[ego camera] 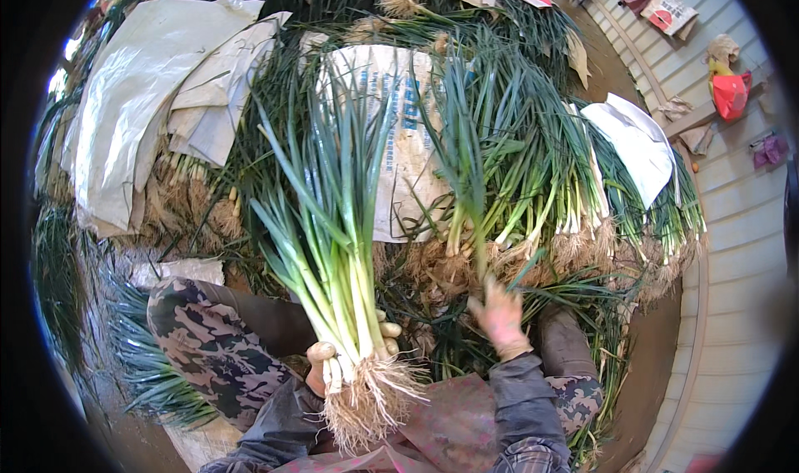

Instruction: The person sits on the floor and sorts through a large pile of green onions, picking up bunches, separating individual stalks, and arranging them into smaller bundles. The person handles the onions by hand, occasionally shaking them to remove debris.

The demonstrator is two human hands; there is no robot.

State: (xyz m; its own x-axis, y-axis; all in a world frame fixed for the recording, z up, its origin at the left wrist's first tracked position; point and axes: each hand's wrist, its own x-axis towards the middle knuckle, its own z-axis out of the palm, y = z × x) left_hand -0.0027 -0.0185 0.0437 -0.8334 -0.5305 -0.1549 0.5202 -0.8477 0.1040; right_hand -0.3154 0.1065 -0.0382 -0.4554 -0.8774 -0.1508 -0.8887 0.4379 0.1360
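Observation:
A thick bunch of allium plants, like scallions or green garlic, stands in front of me with leaves up and bushy roots down. My left hand is shut around its pale lower stalks, mostly hidden behind them. To the right, my right hand is blurred, with its fingers pointing away from me. A single blurred stalk meets its fingertips; whether the fingers grip it cannot be told. Beyond that hand lies a row of similar plants, roots towards me. A printed woven sack lies behind the bunch.
White plastic sheets cover more plants at the left. A white sheet rests on bundles at the right. Loose leaves litter the ground between my legs. A ribbed pale wall curves along the right, with a red bag against it.

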